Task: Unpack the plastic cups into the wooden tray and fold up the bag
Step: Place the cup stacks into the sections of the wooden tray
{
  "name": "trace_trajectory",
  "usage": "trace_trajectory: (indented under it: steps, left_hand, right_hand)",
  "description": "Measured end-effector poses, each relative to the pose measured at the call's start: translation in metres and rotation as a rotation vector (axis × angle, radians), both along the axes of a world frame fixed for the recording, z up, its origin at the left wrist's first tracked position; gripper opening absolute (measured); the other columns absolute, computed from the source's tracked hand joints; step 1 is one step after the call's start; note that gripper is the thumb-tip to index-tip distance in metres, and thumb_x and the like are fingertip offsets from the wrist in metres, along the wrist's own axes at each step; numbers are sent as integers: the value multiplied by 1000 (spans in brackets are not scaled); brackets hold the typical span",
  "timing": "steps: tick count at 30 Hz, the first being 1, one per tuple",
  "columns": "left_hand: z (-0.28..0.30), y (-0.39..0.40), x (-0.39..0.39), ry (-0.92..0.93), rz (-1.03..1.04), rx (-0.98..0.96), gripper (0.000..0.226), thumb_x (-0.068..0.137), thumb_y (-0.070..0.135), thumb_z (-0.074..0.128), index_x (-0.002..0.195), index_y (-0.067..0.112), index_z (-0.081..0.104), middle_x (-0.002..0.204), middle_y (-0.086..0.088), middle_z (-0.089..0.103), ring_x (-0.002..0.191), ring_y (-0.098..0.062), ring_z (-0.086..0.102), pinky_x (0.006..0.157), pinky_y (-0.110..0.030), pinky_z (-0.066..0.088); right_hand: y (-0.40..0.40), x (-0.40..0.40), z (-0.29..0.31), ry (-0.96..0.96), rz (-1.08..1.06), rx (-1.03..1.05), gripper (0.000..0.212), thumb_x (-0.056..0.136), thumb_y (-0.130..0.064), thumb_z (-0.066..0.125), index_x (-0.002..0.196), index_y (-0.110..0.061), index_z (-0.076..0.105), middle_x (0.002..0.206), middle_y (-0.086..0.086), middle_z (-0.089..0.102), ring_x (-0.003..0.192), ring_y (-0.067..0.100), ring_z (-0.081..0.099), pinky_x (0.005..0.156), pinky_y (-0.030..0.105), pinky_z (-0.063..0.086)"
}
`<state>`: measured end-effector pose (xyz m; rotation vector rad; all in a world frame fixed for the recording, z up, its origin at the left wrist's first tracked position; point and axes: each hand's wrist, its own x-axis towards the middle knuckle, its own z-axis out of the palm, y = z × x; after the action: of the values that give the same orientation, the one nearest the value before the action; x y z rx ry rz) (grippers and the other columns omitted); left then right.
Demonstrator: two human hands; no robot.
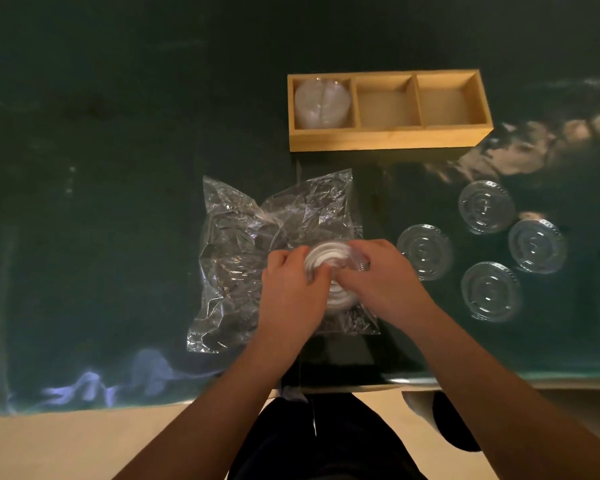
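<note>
A: Fingers point(321, 271) of the left hand point(291, 289) curl closed on the near rim of a nested stack of clear plastic cups point(329, 263); right hand point(381, 278) pinches the far side. Stack held just above the crumpled bag point(257, 244), mid-worktop point(118, 133).

B: Risk?

A: Thin, slick cups, nested tight. My guess: pulling one free could drag several along, or the stack slips and rolls. Bag is loose beneath, so it may snag on the hands and lift with them.

B: Containers?

A: Wooden tray point(388, 138), three compartments, well beyond the bag. Left compartment holds a pale stack of cups point(321, 103). Right one looks bare. Middle shows a faint pale patch; cannot tell if anything sits there.

B: Bag contents?

A: Unclear through the creases. Looks mostly flat.

B: Else?

A: Four clear lids point(425, 251) lying flat to the right, apart from one another, outside the tray.
</note>
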<state>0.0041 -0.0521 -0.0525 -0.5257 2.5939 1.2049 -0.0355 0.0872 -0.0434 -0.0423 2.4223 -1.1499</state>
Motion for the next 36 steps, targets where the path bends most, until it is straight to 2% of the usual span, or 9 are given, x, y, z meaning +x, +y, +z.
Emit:
trace_trajectory:
  steps: [5,12,17,20,23,27,30,33,36]
  left_hand:
    - [11,2,4,30,47,89,38,90,36,62,125,21,57,122,2,43,88,5,51,80,-19,42]
    - [25,-5,-19,36,76,213,35,82,43,67,112,25,67,113,1,56,88,-2,61,81,-30,54]
    - [38,-13,-55,24,-87,179,50,67,63,56,99,29,73,93,8,67,78,-5,63,64,-23,47]
    - [33,-15,-76,-30,-56,280,42,73,62,59,90,29,77,82,9,75,77,-10,68,69,-29,53]
    - [16,-20,-115,10,161,380,31,87,44,62,109,25,73,80,13,70,72,-6,63,70,-26,50]
    - [-3,-32,-181,84,209,141,65,93,29,61,150,12,34,142,-10,50,123,-25,54,102,-36,44]
    - [-14,-33,-212,-3,221,231,79,94,28,61,156,16,14,159,-9,29,143,-28,33,116,-44,30]
    - [-19,-31,-226,5,173,181,62,94,22,58,150,21,32,147,-9,46,134,-30,45,110,-49,41]
    - [-19,-30,-231,47,167,171,34,92,16,56,125,22,55,117,-4,62,106,-26,60,93,-47,54]
  right_hand:
    - [7,-1,1,-126,-121,-43,45,77,-31,75,119,-26,60,109,-9,62,96,7,61,73,22,45]
    - [24,-23,9,-451,-321,-652,44,60,-7,75,102,-7,65,94,11,71,84,26,71,71,39,56]
    - [31,-46,8,-556,-326,-840,41,65,-2,70,105,-3,61,95,17,68,84,31,68,64,37,55]
    - [38,-61,4,-550,-330,-846,53,68,-4,69,118,7,55,109,26,61,96,37,62,74,41,52]
    - [46,-82,3,-514,-372,-820,66,69,-3,68,131,7,51,117,27,58,105,39,57,83,44,48]
    - [57,-122,14,-414,-445,-790,56,80,-1,61,134,5,50,120,22,58,107,37,57,82,42,47]
    - [60,-151,22,-368,-501,-823,56,79,-5,65,133,-1,52,129,18,59,117,36,59,86,41,51]
    - [60,-183,26,-315,-605,-822,38,87,0,62,123,-11,58,125,11,62,112,30,62,94,40,53]
    - [55,-213,31,-273,-635,-583,22,88,-6,66,106,-16,62,121,10,60,113,30,60,99,42,52]
